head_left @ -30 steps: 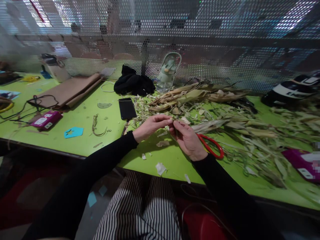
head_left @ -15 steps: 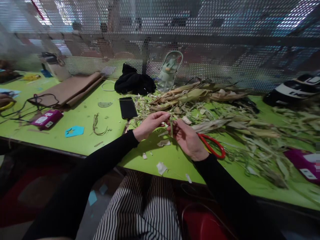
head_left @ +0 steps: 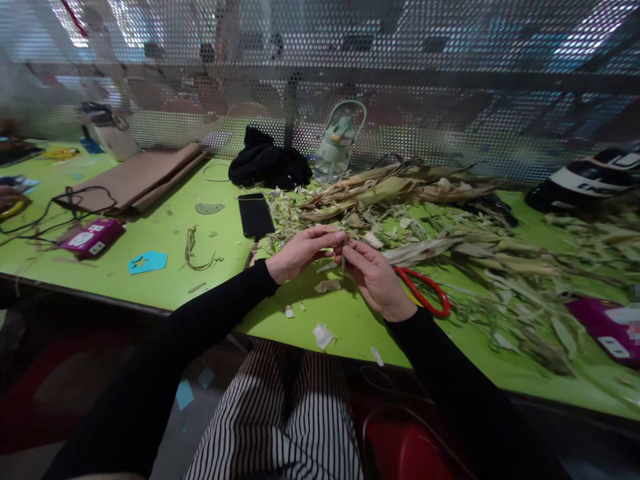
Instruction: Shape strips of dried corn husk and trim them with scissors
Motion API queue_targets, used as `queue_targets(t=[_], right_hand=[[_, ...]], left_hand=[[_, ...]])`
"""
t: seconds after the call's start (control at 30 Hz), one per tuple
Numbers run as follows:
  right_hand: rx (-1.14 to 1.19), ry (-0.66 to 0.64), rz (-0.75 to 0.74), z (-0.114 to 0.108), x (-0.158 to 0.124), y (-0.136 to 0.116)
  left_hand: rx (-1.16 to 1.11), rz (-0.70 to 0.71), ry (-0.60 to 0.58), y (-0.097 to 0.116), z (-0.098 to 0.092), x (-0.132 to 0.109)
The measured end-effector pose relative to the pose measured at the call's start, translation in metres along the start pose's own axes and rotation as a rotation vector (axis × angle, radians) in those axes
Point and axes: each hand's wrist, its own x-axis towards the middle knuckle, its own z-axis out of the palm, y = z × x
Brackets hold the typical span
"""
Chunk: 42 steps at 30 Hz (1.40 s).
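Observation:
My left hand (head_left: 305, 252) and my right hand (head_left: 373, 277) meet at the fingertips over the green table. Between them is a thin green husk strip (head_left: 344, 257), mostly hidden by the fingers. Both hands are closed in a pinch on it. Behind and right of my right hand lie long dried corn husks (head_left: 425, 250). Red-handled scissors (head_left: 435, 293) rest beside my right wrist, partly under husk scraps. White scraps (head_left: 323, 336) are scattered below the hands.
A phone (head_left: 256, 215) lies left of the husk pile (head_left: 370, 190). Behind stand a clear bottle (head_left: 334, 150) and a black cloth (head_left: 270, 163). A purple power strip (head_left: 93, 238), cables and brown paper (head_left: 140, 177) are to the left. Perforated metal screen (head_left: 425, 100) closes the back.
My right fingers and thumb have closed further over the green strip, so less of it shows. My left hand has barely shifted toward the right.

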Motion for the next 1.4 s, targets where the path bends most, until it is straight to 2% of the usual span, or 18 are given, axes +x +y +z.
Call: queue_targets(t=[0.17, 0.37, 0.5, 0.6, 0.67, 0.8, 0.9, 0.97, 1.07, 1.4], right_hand=[[0.011, 0.013, -0.031, -0.003, 0.002, 0.003], [0.032, 0.044, -0.055, -0.002, 0.001, 0.004], [0.117, 0.059, -0.019, 0.0, 0.0, 0.004], [0.168, 0.051, 0.018, 0.0, -0.001, 0.004], [0.172, 0.054, 0.018, 0.001, -0.001, 0.003], [0.161, 0.073, -0.007, 0.002, 0.001, 0.002], [0.142, 0.086, -0.011, 0.002, 0.002, 0.002], [0.119, 0.085, -0.019, 0.001, 0.003, 0.002], [0.087, 0.086, -0.032, 0.001, 0.003, 0.003], [0.071, 0.074, 0.028, 0.001, 0.0, 0.001]], left_hand=[[0.034, 0.054, -0.044, 0.003, 0.003, -0.004], [0.106, 0.177, -0.01, -0.008, -0.001, 0.004], [0.31, 0.33, -0.056, -0.009, -0.008, 0.005], [0.465, 0.44, -0.037, -0.006, -0.011, 0.003], [0.393, 0.366, -0.044, -0.007, -0.009, 0.003], [0.094, 0.145, -0.093, -0.01, -0.001, 0.003], [0.003, 0.052, -0.112, -0.006, 0.002, 0.001], [-0.02, 0.008, -0.071, -0.002, 0.002, -0.001], [-0.004, -0.023, -0.013, 0.002, 0.003, -0.003], [0.056, -0.01, 0.009, 0.0, 0.001, -0.001]])
